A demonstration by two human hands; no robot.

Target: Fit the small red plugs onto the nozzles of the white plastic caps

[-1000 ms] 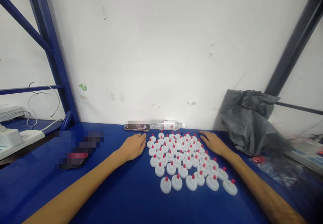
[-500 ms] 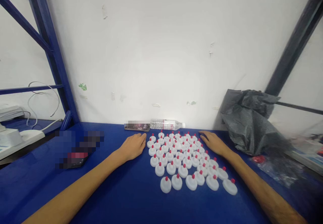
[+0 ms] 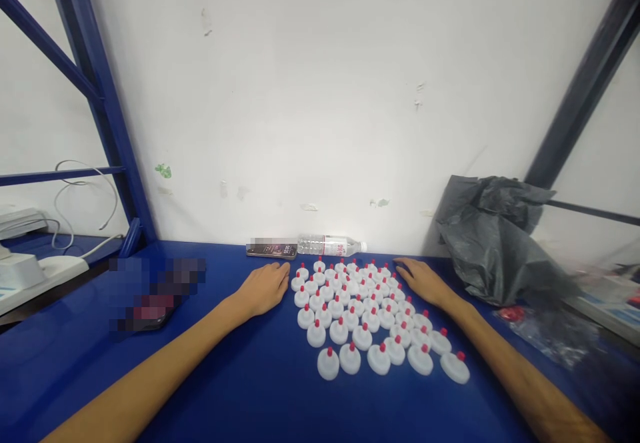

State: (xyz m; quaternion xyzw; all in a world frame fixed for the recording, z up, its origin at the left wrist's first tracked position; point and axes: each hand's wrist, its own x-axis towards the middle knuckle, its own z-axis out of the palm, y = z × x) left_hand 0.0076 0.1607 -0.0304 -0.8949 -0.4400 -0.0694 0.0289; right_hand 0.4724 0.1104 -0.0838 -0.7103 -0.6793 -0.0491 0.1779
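Several white caps with red tips [image 3: 362, 311] stand packed in rows on the blue tabletop [image 3: 250, 390]. My left hand [image 3: 263, 288] lies palm down on the table at the left side of the cluster, fingers stretched out and holding nothing. My right hand [image 3: 423, 281] lies flat at the cluster's far right corner, fingers spread, also holding nothing. Both forearms run back toward me along the two sides of the caps.
A clear water bottle [image 3: 331, 246] lies on its side against the white wall, with a phone [image 3: 271, 250] to its left. A crumpled black plastic bag [image 3: 493, 240] sits at the right. A blurred dark object [image 3: 155, 294] rests at the left; blue shelf posts flank the table.
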